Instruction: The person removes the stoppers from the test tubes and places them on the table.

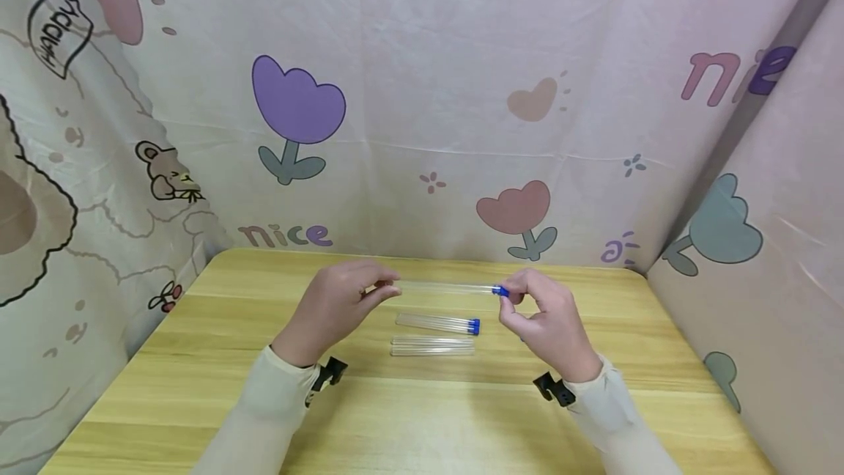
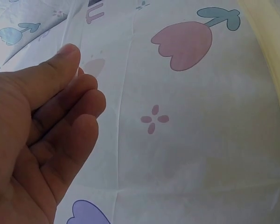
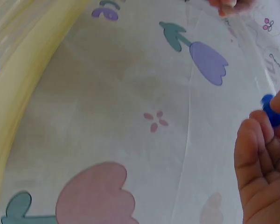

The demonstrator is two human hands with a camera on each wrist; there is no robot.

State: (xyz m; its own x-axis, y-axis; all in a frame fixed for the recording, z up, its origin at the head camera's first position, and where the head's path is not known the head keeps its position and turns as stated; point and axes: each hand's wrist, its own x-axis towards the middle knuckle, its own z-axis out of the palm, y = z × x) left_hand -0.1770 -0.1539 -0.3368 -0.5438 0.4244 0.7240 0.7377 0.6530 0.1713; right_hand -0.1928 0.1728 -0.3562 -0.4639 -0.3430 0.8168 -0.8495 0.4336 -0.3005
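Note:
A clear test tube (image 1: 448,288) is held level above the table between both hands. My left hand (image 1: 343,303) pinches its left end between thumb and fingertips; in the left wrist view the tube is hidden behind the fingers (image 2: 86,100). At the other end a blue cap (image 3: 272,112) sits on the tube, and my right hand (image 1: 547,317) pinches it between thumb and fingers. Just below, several capped tubes (image 1: 435,323) lie side by side with their blue caps to the right. Nearer me lies a row of tubes without caps (image 1: 431,346).
The wooden table (image 1: 422,424) ends at a printed cloth curtain (image 1: 409,94) behind and on both sides. Black camera mounts (image 1: 330,372) are strapped to both wrists over pale sleeves (image 1: 270,402).

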